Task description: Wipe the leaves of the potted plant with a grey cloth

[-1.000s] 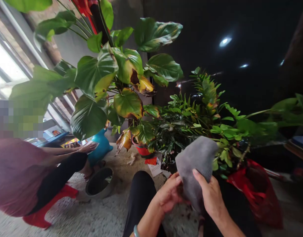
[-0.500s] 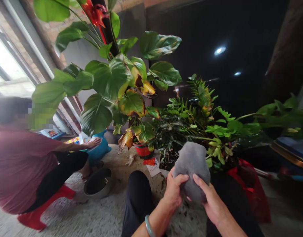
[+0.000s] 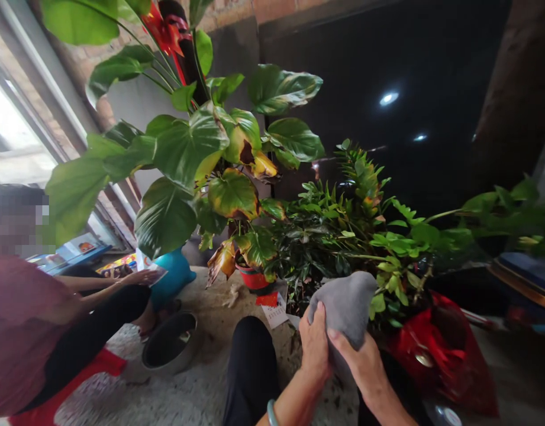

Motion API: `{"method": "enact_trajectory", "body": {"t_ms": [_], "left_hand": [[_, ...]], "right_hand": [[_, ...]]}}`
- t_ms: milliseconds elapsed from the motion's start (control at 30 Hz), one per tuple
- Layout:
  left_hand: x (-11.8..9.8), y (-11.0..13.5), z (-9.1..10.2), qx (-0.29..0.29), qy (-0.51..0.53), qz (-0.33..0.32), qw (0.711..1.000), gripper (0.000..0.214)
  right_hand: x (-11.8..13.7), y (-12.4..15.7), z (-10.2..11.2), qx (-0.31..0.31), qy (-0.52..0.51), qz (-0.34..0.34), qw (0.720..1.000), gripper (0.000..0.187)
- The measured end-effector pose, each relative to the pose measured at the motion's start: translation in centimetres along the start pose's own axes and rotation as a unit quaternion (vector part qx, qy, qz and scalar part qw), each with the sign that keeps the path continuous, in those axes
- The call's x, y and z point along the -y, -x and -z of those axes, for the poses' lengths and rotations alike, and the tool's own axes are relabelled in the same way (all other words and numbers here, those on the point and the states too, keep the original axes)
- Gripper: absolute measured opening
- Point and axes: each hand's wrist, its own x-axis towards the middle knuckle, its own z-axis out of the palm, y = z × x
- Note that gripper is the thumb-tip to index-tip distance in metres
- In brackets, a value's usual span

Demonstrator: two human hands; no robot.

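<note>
Here I see a big leafy plant [image 3: 187,154] far up past my fingers, and a bushy green plant [image 3: 343,231] just behind them. A red bag [image 3: 436,349] sits to the right. The grey cloth [image 3: 345,305] stands up tall between both my hands, its long side pointing up and away. My left hand [image 3: 314,346] and right hand [image 3: 363,364] are equally near, and their fingers press on its lower part.

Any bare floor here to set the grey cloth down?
Bare speckled floor lies between the round metal bowl and the wearer's dark-trousered knee. Beyond the grey cloth, held in both hands, leafy potted plants and a red bag crowd in.
</note>
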Motion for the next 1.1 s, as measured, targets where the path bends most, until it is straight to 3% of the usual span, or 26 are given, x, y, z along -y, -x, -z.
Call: {"method": "enact_trajectory", "body": {"t_ms": [100,200,267,367,400,467,533,600,700,833,967,1100], "left_hand": [[-0.3,-0.1,-0.6,-0.072,-0.01,0.022,0.997,0.044],[-0.2,0.0,-0.8,-0.056,-0.01,0.05,0.997,0.046],[-0.2,-0.2,-0.4,-0.008,0.002,0.04,0.999,0.053],[-1.0,-1.5,0.8,0.065,0.01,-0.029,0.997,0.064],[-1.5,-2.2,1.4,0.063,0.012,-0.056,0.996,0.065],[-2.6,-4.0,2.6,0.0,0.012,-0.098,0.995,0.06],[-3.3,-6.0,3.9,-0.091,0.006,-0.131,0.987,0.048],[-3.4,-8.2,5.3,-0.154,-0.003,-0.156,0.976,0.036],[-2.8,-11.0,7.6,-0.2,-0.012,-0.169,0.965,0.024],[-2.9,-13.5,9.9,-0.198,-0.026,-0.173,0.965,0.017],[-5.3,-14.7,9.9,-0.174,-0.011,-0.141,0.975,0.016],[-6.7,-15.5,9.4,-0.08,0.018,-0.072,0.994,0.035]], "right_hand": [[0.3,-0.3,-0.3,-0.017,0.028,0.037,0.999,0.038],[0.2,-0.9,0.3,-0.011,0.056,0.024,0.998,0.034],[0.8,-1.5,0.7,-0.008,0.069,0.043,0.997,0.032],[3.8,-3.2,0.9,-0.008,0.072,0.133,0.989,0.031],[5.4,-4.0,0.8,-0.012,0.069,0.166,0.984,0.032],[8.4,-6.0,0.1,-0.031,0.049,0.212,0.976,0.032],[10.2,-7.9,-0.9,-0.035,-0.007,0.189,0.981,0.034],[10.0,-8.9,-2.1,-0.017,-0.066,0.11,0.992,0.035],[6.6,-8.0,-2.6,0.023,-0.089,-0.026,0.995,0.031],[2.7,-4.7,-0.5,0.049,-0.109,-0.157,0.98,0.036],[5.5,-4.9,1.0,0.031,-0.144,-0.114,0.983,0.043],[8.6,-7.6,-0.4,0.018,-0.222,-0.044,0.974,0.037]]}}
